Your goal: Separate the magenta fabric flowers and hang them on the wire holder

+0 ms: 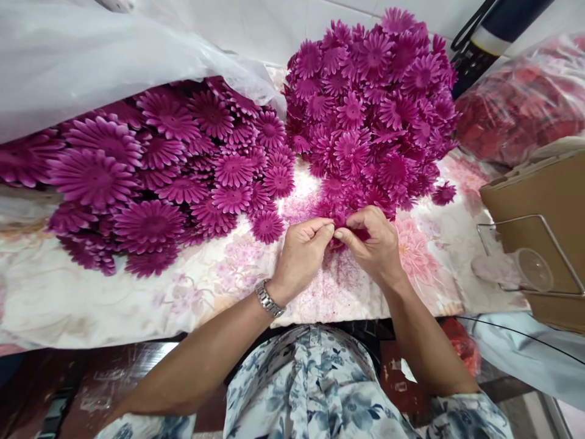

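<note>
White bag [91,67] over purple flowers [153,225]; clear bag [521,116] red-filled

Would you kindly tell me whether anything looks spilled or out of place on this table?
Yes: fine purple specks are scattered over the pale tablecloth, around the left hand and right hand. They look like spilled debris, standing out against the light fabric.

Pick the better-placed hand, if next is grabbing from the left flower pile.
Left hand, probably: it's nearer the left flower pile, while the right hand sits farther across. The hands are close together, so the edge is small.
</note>
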Motion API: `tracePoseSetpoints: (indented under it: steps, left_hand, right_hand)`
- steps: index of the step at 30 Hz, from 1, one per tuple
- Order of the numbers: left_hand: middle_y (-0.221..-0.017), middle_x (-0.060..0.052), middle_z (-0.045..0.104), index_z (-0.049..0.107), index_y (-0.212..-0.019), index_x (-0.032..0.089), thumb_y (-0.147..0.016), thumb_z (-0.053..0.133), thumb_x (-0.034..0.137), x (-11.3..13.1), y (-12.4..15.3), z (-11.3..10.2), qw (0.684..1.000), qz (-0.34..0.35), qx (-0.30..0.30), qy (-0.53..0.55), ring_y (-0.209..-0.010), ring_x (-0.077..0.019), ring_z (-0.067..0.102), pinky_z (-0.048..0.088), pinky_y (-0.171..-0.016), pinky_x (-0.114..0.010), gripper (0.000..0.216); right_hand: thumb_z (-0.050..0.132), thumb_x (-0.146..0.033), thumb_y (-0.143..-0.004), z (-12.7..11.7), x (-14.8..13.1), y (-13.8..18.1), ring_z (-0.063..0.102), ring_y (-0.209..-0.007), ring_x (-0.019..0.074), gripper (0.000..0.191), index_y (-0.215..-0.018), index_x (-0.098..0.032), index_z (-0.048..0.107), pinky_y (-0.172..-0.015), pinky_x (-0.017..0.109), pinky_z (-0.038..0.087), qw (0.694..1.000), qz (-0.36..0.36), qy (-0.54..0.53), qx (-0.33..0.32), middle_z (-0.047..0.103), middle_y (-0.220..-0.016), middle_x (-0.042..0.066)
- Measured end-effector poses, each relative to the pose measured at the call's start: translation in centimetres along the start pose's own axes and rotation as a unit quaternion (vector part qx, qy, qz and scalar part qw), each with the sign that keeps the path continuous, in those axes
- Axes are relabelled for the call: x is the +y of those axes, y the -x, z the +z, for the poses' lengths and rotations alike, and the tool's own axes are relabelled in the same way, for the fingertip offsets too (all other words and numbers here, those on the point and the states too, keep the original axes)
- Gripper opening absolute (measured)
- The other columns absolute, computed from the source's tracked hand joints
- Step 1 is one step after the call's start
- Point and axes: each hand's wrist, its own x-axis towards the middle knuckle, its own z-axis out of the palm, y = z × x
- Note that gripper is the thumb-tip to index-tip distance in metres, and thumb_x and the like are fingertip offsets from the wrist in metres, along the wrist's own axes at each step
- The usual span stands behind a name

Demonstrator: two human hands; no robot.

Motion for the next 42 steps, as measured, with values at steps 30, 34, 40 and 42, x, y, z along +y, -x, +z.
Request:
tracePoseSetpoints:
  steps: [30,34,40,42]
  left_hand:
    - [-0.054,0.005,0.054,0.058,-0.062,0.016,-0.064,0.066,0.017,1.0,-0.4,-0.1,0.993,-0.063,0.007,0.101,-0.048,-0.0052,0.048,0.036,-0.046,-0.018,0.009]
    - [-0.052,0.005,0.054,0.056,-0.062,0.016,-0.062,0.066,0.018,1.4,-0.4,-0.1,0.990,-0.082,0.033,0.111,-0.043,-0.0061,0.048,0.035,-0.040,-0.018,0.010]
    - [-0.057,0.004,0.057,0.055,-0.064,0.015,-0.065,0.067,0.020,1.2,-0.3,0.0,0.991,-0.063,0.002,0.121,-0.049,-0.0068,0.053,0.041,-0.048,-0.019,0.013]
    - [-0.058,0.003,0.058,0.054,-0.065,0.016,-0.068,0.067,0.022,1.0,-0.2,0.0,0.991,-0.060,-0.022,0.118,-0.052,-0.0077,0.054,0.043,-0.052,-0.020,0.015]
  right_hand:
    - [0.049,-0.018,-0.086,-0.9,1.4,0.6,0.048,-0.062,0.0133,0.017,-0.069,-0.020,0.051,-0.059,0.028,0.037,0.986,0.064,0.121,0.099,0.052,-0.062,0.000]
    - [0.048,-0.022,-0.086,-1.8,3.4,0.9,0.050,-0.067,0.0163,0.017,-0.072,-0.019,0.057,-0.065,0.032,0.039,0.957,0.110,0.244,0.112,0.055,-0.066,0.002]
    - [0.055,-0.032,-0.084,-1.9,2.4,0.6,0.056,-0.091,0.0201,0.022,-0.102,-0.019,0.062,-0.080,0.037,0.044,0.977,0.113,0.127,0.126,0.061,-0.096,0.008]
    - [0.059,-0.036,-0.082,-1.5,1.3,0.4,0.056,-0.085,0.0180,0.022,-0.097,-0.020,0.062,-0.074,0.034,0.046,0.990,0.116,0.010,0.075,0.060,-0.091,0.006]
